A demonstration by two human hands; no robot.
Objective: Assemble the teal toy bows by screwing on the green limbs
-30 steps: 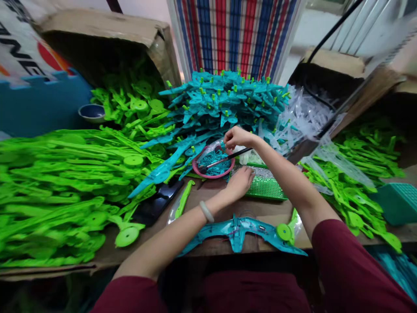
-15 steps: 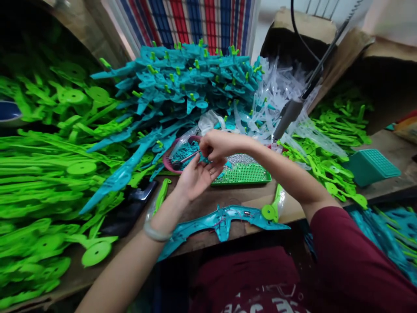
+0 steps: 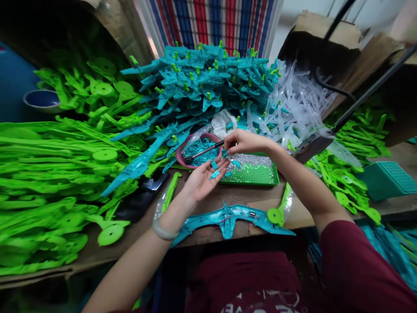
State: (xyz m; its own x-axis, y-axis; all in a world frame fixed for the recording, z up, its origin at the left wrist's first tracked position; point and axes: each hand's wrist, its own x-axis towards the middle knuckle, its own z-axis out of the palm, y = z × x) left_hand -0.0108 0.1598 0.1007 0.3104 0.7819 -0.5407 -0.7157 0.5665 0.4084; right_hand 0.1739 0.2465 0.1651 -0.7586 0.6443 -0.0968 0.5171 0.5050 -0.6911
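Several teal clips (image 3: 214,174) on open left hand (image 3: 202,182); partial white shirt lettering (image 3: 260,302)

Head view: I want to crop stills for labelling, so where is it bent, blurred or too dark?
In the head view the wide lens bows the brown wooden table edge and stretches the bright green plastic blades at left; the left hand with small teal plastic pieces is fairly sharp; the dark cardboard box interior is underexposed.

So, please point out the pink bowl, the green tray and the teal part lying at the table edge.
pink bowl (image 3: 181,153), head view, on its left rim.
green tray (image 3: 253,175), head view, on its bare perforated floor.
teal part (image 3: 228,217), head view, on its central body.
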